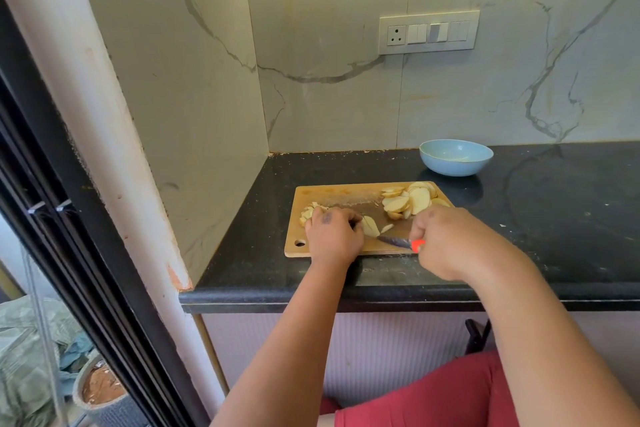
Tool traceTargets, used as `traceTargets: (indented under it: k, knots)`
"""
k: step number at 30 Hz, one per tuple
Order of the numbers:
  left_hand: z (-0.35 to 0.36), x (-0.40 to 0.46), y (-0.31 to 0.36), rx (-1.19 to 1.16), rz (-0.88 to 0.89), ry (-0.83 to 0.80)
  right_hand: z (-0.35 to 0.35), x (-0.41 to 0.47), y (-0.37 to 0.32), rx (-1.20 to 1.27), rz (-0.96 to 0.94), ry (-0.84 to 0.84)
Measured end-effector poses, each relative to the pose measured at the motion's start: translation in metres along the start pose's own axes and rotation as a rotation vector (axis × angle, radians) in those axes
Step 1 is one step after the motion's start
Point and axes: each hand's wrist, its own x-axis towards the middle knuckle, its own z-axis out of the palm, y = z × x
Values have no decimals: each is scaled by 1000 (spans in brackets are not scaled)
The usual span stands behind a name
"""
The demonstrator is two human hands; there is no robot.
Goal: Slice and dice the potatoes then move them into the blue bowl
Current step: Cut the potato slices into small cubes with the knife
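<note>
Fingers of the left hand (333, 231) curl down over a stack of potato slices (370, 226) near the front middle of the cutting board (332, 196), pinning them to the wood, knuckles up and the forearm reaching straight in from below. Fingers of the right hand (446, 239) wrap round the red-orange handle of a knife (398, 241), the wrist bent inward so the blade lies low across the board's front edge, its tip pointing at the held slices. One loose sliver (387, 228) lies just right of those slices on the board. At the board's far right corner rests a heap of round potato slices (410, 200); a smaller pile of cut pieces (308, 211) sits at the board's left side, partly hidden by the left hand. Beyond the board's far right corner, apart from it, stands the blue bowl (455, 157) on the black table (554, 211).
</note>
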Motion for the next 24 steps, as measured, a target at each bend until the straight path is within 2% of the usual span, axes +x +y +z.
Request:
traceTargets:
  k: [2, 6, 9, 16, 24]
  knots:
    - [0, -1, -1, -16, -13, -6, 3, -8, 10, 44, -43, 66]
    - [2, 1, -2, -41, -51, 13, 30, -3, 18, 340, -104, 342]
    - [3, 1, -2, -31, -50, 30, 58, 7, 12, 374, -150, 410]
    - [3, 1, -2, -84, -38, 75, 84, 21, 0, 305, -88, 337]
    - [1, -1, 0, -67, -43, 81, 51, 26, -35, 106, 2, 130]
